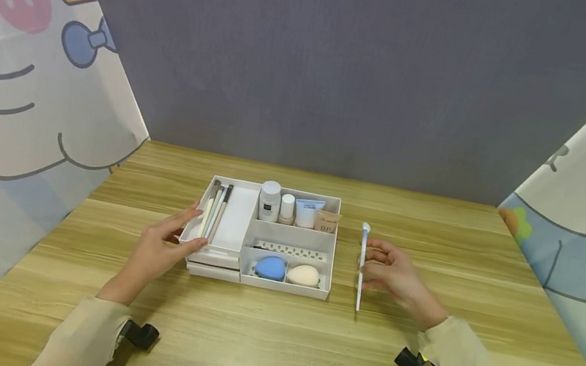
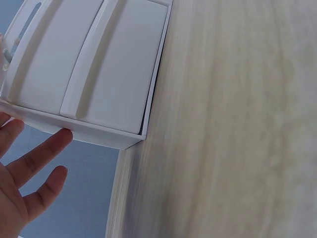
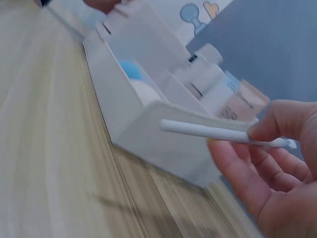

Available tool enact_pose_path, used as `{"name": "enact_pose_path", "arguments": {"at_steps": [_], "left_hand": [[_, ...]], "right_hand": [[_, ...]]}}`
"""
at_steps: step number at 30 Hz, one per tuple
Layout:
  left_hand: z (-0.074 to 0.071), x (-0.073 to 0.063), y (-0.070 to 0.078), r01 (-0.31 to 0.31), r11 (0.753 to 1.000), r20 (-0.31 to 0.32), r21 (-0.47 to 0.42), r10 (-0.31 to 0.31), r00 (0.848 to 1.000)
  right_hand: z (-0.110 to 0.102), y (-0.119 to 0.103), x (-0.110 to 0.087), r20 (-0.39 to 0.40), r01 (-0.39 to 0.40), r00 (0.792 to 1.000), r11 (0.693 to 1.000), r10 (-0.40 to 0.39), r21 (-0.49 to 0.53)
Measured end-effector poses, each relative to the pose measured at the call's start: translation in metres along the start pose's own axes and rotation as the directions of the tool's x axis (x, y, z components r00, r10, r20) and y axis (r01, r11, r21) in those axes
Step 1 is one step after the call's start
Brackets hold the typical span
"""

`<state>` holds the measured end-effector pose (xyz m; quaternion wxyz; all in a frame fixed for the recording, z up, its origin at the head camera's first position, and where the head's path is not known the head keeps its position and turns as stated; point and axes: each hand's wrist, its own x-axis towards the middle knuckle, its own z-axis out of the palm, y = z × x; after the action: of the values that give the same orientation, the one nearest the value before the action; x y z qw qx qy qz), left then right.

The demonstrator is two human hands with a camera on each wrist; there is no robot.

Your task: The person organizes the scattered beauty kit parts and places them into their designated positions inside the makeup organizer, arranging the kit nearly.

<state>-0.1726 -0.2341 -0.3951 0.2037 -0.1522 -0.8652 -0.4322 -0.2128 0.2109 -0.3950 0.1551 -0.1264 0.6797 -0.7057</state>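
Observation:
My right hand [image 1: 399, 279] pinches a slim white makeup brush [image 1: 358, 289] between thumb and fingers, just right of a white cosmetics organizer [image 1: 242, 273]. In the right wrist view the brush [image 3: 203, 131] passes in front of the organizer's side wall, its pale bristles towards my palm. At the organizer's front left corner is my left hand [image 1: 153, 256], its thumb on the tray's front edge. The left wrist view shows loosely extended fingers, one fingertip touching the side wall beside two white drawers [image 2: 119, 64]. Several slim brushes or pencils [image 1: 214, 212] lie in the upper left tray.
The organizer's back compartment holds a white bottle [image 1: 268, 203], a smaller white-capped bottle [image 1: 287, 209], a light blue tube [image 1: 307, 212] and a beige tube [image 1: 327, 222]. A blue sponge [image 1: 270, 267] and a cream sponge [image 1: 304, 275] sit in front. The wooden table [image 1: 252, 346] meets a grey panel behind.

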Motion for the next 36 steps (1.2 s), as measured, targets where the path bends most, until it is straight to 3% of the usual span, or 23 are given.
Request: {"name": "enact_pose_path", "arguments": {"at_steps": [13, 22, 36], "left_hand": [[0.001, 0.001, 0.001, -0.003, 1.0, 0.0, -0.02, 0.003, 1.0], [0.001, 0.0, 0.003, 0.005, 1.0, 0.0, -0.025, -0.005, 1.0], [0.001, 0.001, 0.001, -0.019, 0.999, -0.017, -0.04, 0.018, 1.0]], "right_hand": [[0.037, -0.009, 0.009, -0.081, 0.096, 0.993, 0.975, -0.082, 0.199], [0.06, -0.021, 0.016, -0.077, 0.096, 0.994, 0.966, -0.08, 0.239], [0.097, -0.038, 0.032, -0.042, 0.17, 0.985, 0.946, -0.165, 0.276]]}}
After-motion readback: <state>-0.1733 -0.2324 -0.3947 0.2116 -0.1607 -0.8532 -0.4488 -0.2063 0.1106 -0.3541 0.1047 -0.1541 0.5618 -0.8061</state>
